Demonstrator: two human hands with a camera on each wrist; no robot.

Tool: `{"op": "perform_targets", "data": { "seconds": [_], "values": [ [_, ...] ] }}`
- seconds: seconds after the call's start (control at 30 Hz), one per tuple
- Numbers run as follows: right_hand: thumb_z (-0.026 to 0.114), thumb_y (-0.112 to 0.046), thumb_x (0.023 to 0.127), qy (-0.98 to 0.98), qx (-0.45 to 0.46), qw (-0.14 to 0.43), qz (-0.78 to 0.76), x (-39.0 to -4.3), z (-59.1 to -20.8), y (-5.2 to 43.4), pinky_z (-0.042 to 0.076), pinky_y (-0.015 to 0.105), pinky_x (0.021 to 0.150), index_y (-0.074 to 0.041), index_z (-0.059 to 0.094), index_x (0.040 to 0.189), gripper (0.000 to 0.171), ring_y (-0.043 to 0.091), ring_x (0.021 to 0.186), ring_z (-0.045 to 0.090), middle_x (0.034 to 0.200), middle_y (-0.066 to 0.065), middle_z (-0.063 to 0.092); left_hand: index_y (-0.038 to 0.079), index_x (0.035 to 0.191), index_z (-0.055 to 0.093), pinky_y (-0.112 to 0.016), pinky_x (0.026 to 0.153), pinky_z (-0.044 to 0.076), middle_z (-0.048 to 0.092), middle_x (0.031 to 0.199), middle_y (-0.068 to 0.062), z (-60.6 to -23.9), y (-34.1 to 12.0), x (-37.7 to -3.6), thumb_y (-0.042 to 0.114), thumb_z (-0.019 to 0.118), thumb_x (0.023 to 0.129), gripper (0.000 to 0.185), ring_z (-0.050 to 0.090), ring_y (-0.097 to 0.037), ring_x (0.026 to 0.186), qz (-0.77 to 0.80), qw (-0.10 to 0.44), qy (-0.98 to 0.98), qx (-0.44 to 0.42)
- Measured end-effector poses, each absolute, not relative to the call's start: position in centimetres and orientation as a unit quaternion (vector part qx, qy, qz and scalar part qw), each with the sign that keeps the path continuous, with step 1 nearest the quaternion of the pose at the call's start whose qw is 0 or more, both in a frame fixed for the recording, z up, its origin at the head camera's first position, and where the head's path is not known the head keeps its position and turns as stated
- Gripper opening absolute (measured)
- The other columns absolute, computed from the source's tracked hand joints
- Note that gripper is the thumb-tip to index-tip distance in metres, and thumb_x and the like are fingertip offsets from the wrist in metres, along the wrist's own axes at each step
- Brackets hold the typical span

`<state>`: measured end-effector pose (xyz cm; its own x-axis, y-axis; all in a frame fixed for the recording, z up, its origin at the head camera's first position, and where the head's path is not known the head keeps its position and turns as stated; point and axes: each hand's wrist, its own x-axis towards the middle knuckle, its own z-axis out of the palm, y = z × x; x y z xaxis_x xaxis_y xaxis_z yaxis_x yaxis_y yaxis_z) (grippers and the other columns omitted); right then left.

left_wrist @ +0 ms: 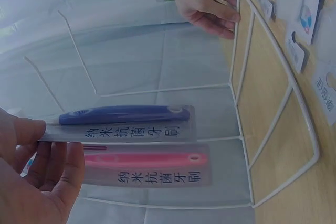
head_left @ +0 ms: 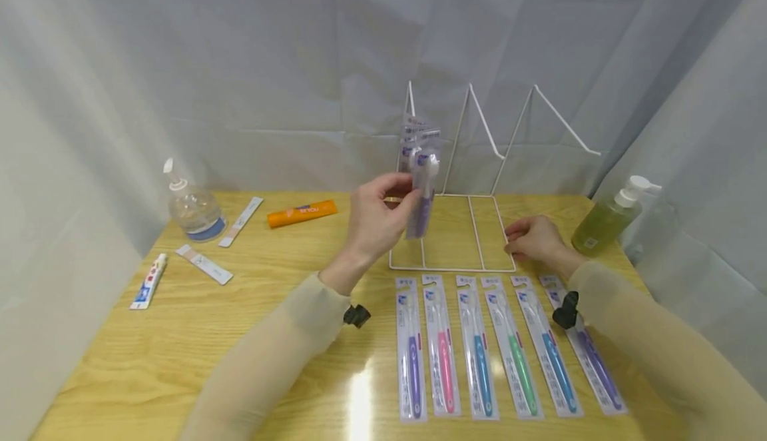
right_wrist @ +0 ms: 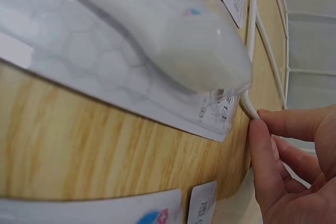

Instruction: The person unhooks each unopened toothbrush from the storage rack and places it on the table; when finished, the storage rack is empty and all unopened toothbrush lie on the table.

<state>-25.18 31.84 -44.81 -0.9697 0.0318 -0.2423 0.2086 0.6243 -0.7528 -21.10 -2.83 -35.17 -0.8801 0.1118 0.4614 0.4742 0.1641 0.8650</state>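
Clear-plastic toothbrush pack (head_left: 423,194) | pinched in left hand (head_left: 377,218), raised at white wire rack (head_left: 479,228) | right hand (head_left: 533,238) pinching rack's base | judged light, flexible, slick; best gripped by card edges.

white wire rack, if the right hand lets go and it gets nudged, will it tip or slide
The white wire rack probably slides rather than tips: its flat base frame lies on the glossy table. It looks light, thin wire throughout. The right hand steadying its corner suggests it shifts easily while the left hand hangs the packaged toothbrush.

Wooden table (head_left: 180,334), white curtain backdrop (head_left: 240,61)
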Motion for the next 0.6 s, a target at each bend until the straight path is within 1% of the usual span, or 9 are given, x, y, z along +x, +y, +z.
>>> {"op": "perform_targets", "data": {
  "seconds": [0.07, 0.17, 0.23, 0.33, 0.43, 0.57, 0.6],
  "values": [
    [0.083, 0.002, 0.09, 0.892, 0.067, 0.104, -0.434, -25.2, -44.8, 31.9, 0.068, 0.022, 0.067, 0.014, 0.069, 0.133, 0.047, 0.005, 0.074, 0.069, 0.098, 0.007, 0.072, -0.003, 0.119, 0.081, -0.036, 0.082, 0.073, 0.084, 0.114, -0.023, -35.1, -2.8, -20.8, 0.002, 0.078, 0.1, 0.02, 0.081, -0.036, 0.098, -0.614, 0.144, -0.749, -0.204],
    [0.083, 0.002, 0.091, 0.892, 0.069, 0.105, -0.434, -25.2, -44.8, 31.9, 0.068, 0.022, 0.067, 0.014, 0.069, 0.134, 0.047, 0.006, 0.074, 0.069, 0.099, 0.007, 0.071, -0.003, 0.119, 0.081, -0.029, 0.078, 0.071, 0.084, 0.111, -0.022, -35.1, -3.0, -20.3, 0.003, 0.079, 0.101, 0.019, 0.08, -0.034, 0.094, -0.611, 0.131, -0.752, -0.211],
    [0.083, 0.001, 0.092, 0.893, 0.071, 0.107, -0.432, -25.2, -44.8, 31.9, 0.068, 0.023, 0.067, 0.014, 0.069, 0.135, 0.047, 0.007, 0.075, 0.069, 0.101, 0.009, 0.071, -0.002, 0.119, 0.081, -0.025, 0.075, 0.069, 0.084, 0.109, -0.021, -35.0, -3.3, -19.9, 0.004, 0.079, 0.101, 0.019, 0.079, -0.031, 0.092, -0.612, 0.118, -0.753, -0.213],
    [0.083, 0.0, 0.093, 0.894, 0.075, 0.109, -0.427, -25.2, -44.8, 32.0, 0.069, 0.024, 0.068, 0.013, 0.069, 0.137, 0.048, 0.008, 0.077, 0.07, 0.105, 0.012, 0.071, 0.0, 0.119, 0.082, -0.021, 0.073, 0.066, 0.083, 0.109, -0.019, -34.6, -3.5, -19.4, 0.005, 0.079, 0.101, 0.018, 0.077, -0.027, 0.091, -0.611, 0.107, -0.753, -0.217],
    [0.082, 0.0, 0.093, 0.895, 0.076, 0.11, -0.426, -25.2, -44.8, 32.1, 0.069, 0.024, 0.069, 0.012, 0.069, 0.137, 0.047, 0.008, 0.077, 0.07, 0.106, 0.012, 0.071, 0.0, 0.119, 0.081, -0.024, 0.075, 0.067, 0.083, 0.109, -0.019, -34.2, -3.6, -19.0, 0.006, 0.079, 0.102, 0.019, 0.077, -0.026, 0.092, -0.605, 0.1, -0.756, -0.228],
    [0.083, 0.0, 0.094, 0.894, 0.072, 0.109, -0.428, -25.2, -44.9, 32.1, 0.069, 0.024, 0.069, 0.013, 0.068, 0.137, 0.047, 0.007, 0.077, 0.07, 0.104, 0.01, 0.07, 0.001, 0.12, 0.081, -0.035, 0.081, 0.071, 0.084, 0.112, -0.018, -33.9, -3.7, -18.4, 0.006, 0.079, 0.103, 0.019, 0.078, -0.025, 0.093, -0.593, 0.072, -0.763, -0.248],
    [0.083, -0.001, 0.094, 0.895, 0.071, 0.108, -0.427, -25.3, -44.9, 32.0, 0.069, 0.024, 0.069, 0.013, 0.069, 0.137, 0.048, 0.007, 0.077, 0.07, 0.104, 0.01, 0.07, 0.002, 0.121, 0.082, -0.036, 0.081, 0.071, 0.084, 0.112, -0.017, -33.9, -3.8, -18.2, 0.007, 0.078, 0.103, 0.019, 0.078, -0.024, 0.094, -0.59, 0.06, -0.766, -0.25]
  ]
}}
